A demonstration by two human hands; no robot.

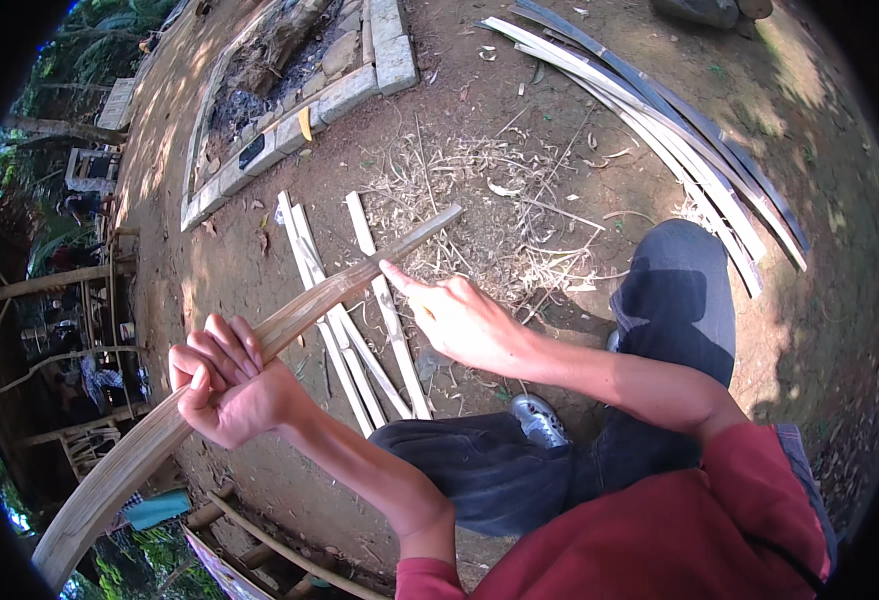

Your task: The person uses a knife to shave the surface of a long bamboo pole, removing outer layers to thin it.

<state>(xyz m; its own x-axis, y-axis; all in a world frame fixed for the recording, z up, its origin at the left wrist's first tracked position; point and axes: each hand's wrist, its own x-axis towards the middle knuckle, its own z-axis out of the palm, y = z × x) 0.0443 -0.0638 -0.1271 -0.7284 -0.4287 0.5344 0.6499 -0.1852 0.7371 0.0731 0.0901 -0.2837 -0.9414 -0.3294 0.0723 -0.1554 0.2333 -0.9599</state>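
A long pale split-wood strip, perhaps bamboo, point(130, 455) runs slantwise from the lower left to a narrow tip near the middle. My left hand point(225, 385) is closed around it, fingers curled over, with a long piece sticking out behind the fist. Farther along, the outstretched index finger of my right hand point(455, 315) reaches the strip near its thin end, seemingly touching it. The other fingers of that hand are partly hidden, and nothing shows held in it. Several shorter pale strips point(390, 315) lie on the ground beneath.
Curly shavings point(520, 215) litter the dirt in front of me. A bundle of long strips point(650, 110) lies at the far right. Beyond, stone blocks point(330, 100) edge an ash-filled fire pit. A wooden structure point(55, 290) stands at the left, a bent pole point(280, 550) below it.
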